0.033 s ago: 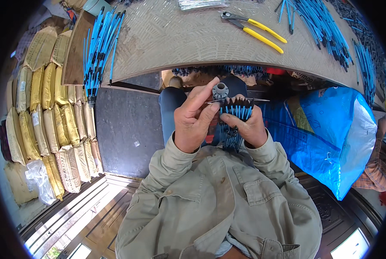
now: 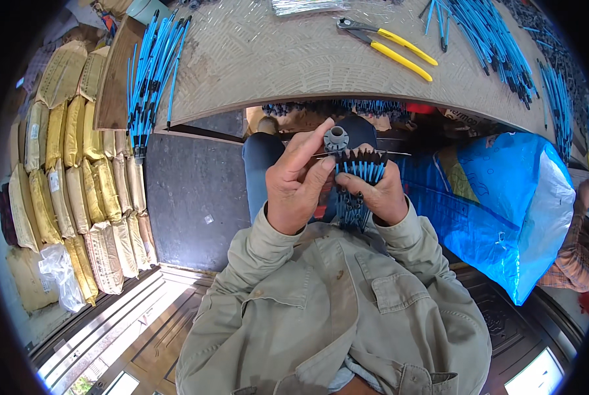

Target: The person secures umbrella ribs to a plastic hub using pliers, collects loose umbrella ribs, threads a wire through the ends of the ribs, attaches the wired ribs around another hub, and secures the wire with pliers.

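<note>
Above my lap, my left hand (image 2: 299, 181) is closed, its thumb and fingers pinching a grey round notched hub (image 2: 336, 139) and the rods beside it. My right hand (image 2: 388, 194) wraps around a bundle of thin blue rods (image 2: 367, 172) with black tips, its thumb lying across them. The rods' lower ends hang down toward my jacket. A thin metal wire (image 2: 400, 153) passes across the row of black tips and sticks out to the right. Just where the wire meets the hub is hidden by my left fingers.
Yellow-handled pliers (image 2: 403, 58) lie on the table (image 2: 255, 66) ahead. Blue rods (image 2: 153, 79) are heaped at its left end, and more rods (image 2: 488, 46) at the right. A blue plastic bag (image 2: 485, 210) stands right of me; stacked packages (image 2: 77, 178) are at left.
</note>
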